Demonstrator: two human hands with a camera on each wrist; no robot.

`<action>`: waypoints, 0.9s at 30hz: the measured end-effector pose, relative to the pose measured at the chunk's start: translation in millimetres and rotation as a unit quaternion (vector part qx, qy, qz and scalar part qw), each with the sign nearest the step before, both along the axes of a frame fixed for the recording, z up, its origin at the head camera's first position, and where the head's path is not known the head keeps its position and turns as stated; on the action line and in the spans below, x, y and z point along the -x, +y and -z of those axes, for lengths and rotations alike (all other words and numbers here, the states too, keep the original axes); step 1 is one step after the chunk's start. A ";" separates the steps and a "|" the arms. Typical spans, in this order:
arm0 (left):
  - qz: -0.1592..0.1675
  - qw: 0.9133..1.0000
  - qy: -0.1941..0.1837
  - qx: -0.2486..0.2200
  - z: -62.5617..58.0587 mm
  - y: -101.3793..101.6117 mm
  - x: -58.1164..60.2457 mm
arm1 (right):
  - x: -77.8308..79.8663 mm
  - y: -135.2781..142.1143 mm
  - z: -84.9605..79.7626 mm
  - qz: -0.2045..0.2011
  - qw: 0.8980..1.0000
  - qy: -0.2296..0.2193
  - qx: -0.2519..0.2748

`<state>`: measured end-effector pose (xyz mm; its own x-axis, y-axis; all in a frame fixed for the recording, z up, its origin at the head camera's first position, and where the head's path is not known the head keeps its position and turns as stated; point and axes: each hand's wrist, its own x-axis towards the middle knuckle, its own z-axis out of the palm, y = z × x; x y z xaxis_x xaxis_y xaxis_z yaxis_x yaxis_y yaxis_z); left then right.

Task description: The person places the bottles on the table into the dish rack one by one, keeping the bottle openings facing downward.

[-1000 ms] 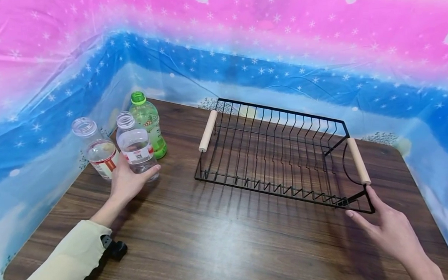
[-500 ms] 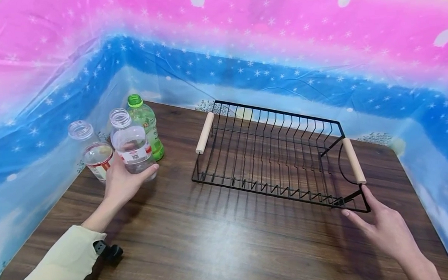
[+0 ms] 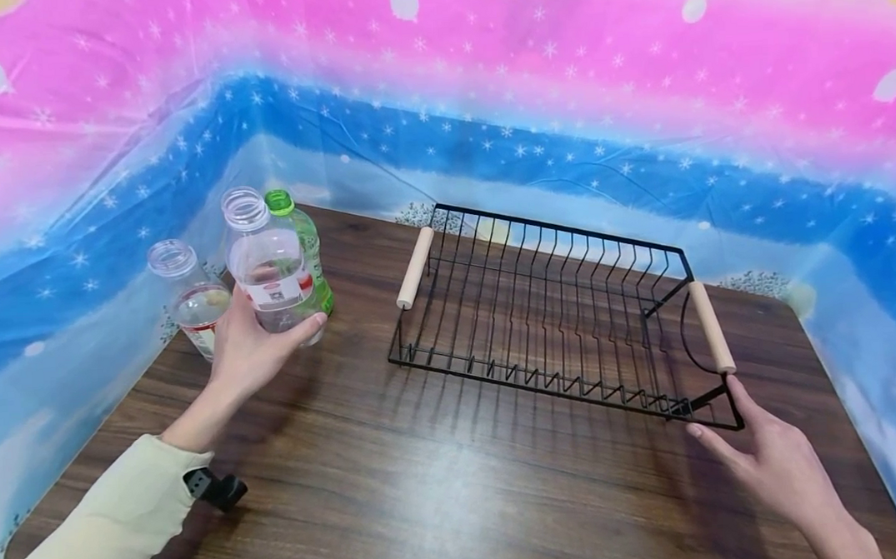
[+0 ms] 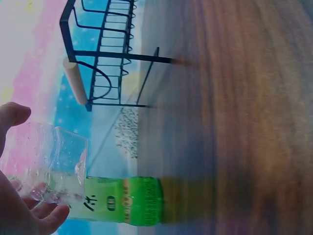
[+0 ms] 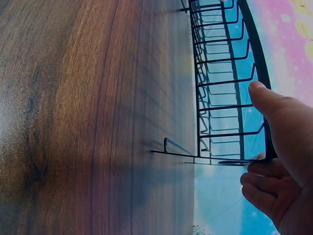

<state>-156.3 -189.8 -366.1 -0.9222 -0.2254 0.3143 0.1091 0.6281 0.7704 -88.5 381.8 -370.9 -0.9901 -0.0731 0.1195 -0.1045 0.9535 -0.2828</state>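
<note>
Only head cam: held btl's [image 3: 276,258] label [image 3: 276,293]

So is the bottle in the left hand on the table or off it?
Off: the left wrist view shows a gap between the bottle and the table.

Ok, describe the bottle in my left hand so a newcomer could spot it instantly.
On the brown table, look left of the black rack to the left hand. It grips a clear bottle with a red and white label. Unlike the other clear bottle and the green bottle nearby, this one is raised off the table.
</note>
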 end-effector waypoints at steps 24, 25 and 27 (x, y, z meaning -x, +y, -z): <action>0.036 0.998 0.048 0.024 -43.9 25.7 12.5 | -0.2 -1.4 -5.5 0.008 1.000 -0.021 -0.022; 0.037 0.998 0.049 0.025 -44.4 26.6 13.1 | -0.4 -1.5 -6.4 0.007 1.000 -0.020 -0.022; 0.038 0.998 0.049 0.029 -45.1 28.3 14.4 | -0.9 -1.6 -9.0 0.007 1.000 -0.014 -0.023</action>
<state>-170.6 -161.5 -321.0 -0.9003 -0.1348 0.4138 0.2304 0.6590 0.7160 -87.7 380.2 -362.0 -0.9941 -0.0632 0.0883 -0.0828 0.9671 -0.2405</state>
